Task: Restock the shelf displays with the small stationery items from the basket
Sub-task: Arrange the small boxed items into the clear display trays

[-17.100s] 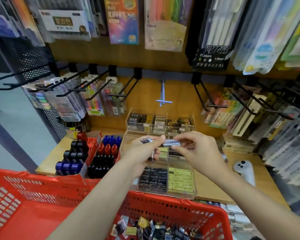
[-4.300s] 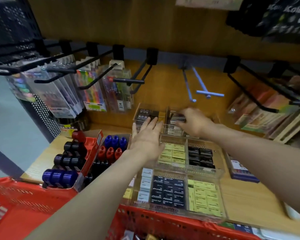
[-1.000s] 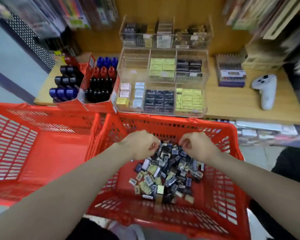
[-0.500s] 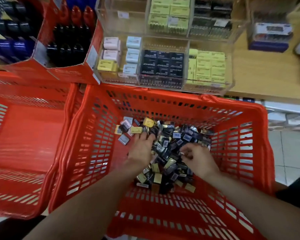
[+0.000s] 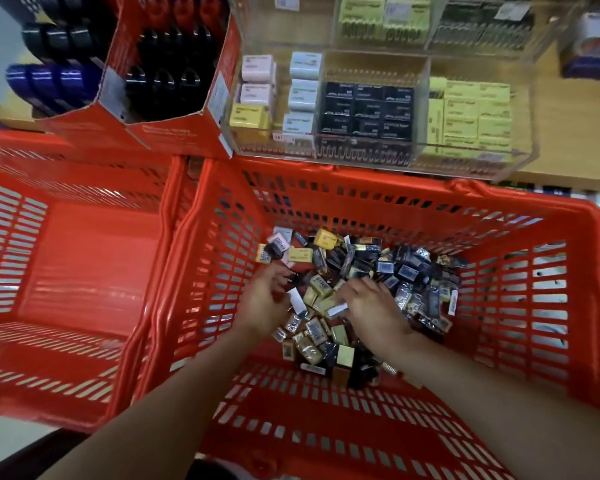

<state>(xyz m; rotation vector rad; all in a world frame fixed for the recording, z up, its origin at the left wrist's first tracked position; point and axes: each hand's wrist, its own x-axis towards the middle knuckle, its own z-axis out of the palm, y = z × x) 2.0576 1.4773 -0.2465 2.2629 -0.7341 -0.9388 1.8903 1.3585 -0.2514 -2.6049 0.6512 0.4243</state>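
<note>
Nearest the camera, two bare forearms reach down into a red slotted plastic basket (image 5: 499, 216) and end over a heap of small wrapped stationery packets (image 5: 361, 289), black, gold and yellow, piled toward the basket's far half. The left hand (image 5: 262, 306) lies at the heap's 9 o'clock edge, fingers curled, with a small white-faced packet (image 5: 298, 302) at its fingertips; motion blur hides whether the fingers pinch it or only touch it. The right hand (image 5: 371, 311) sits just beside it at the heap's centre, knuckles up, fingers bent down into the packets, a thin white strip-like packet (image 5: 336, 310) at its thumb side; whether it grips anything I cannot tell. A few loose yellow and pink packets lie at the heap's 11 o'clock. At 9 o'clock from the filled basket, touching its wall, stands a second red slotted plastic basket (image 5: 25, 237). Beyond both, on a pale wooden shelf (image 5: 568, 133), a clear acrylic compartment tray (image 5: 520, 161) holds pink, blue and yellow boxes in its left cell, black boxes in the middle, pale yellow boxes at right. At the tray's 9 o'clock, a red cardboard display carton (image 5: 160, 136) holds black, blue and red rounded items. The filled basket's far rim stands between the hands and the tray.
</note>
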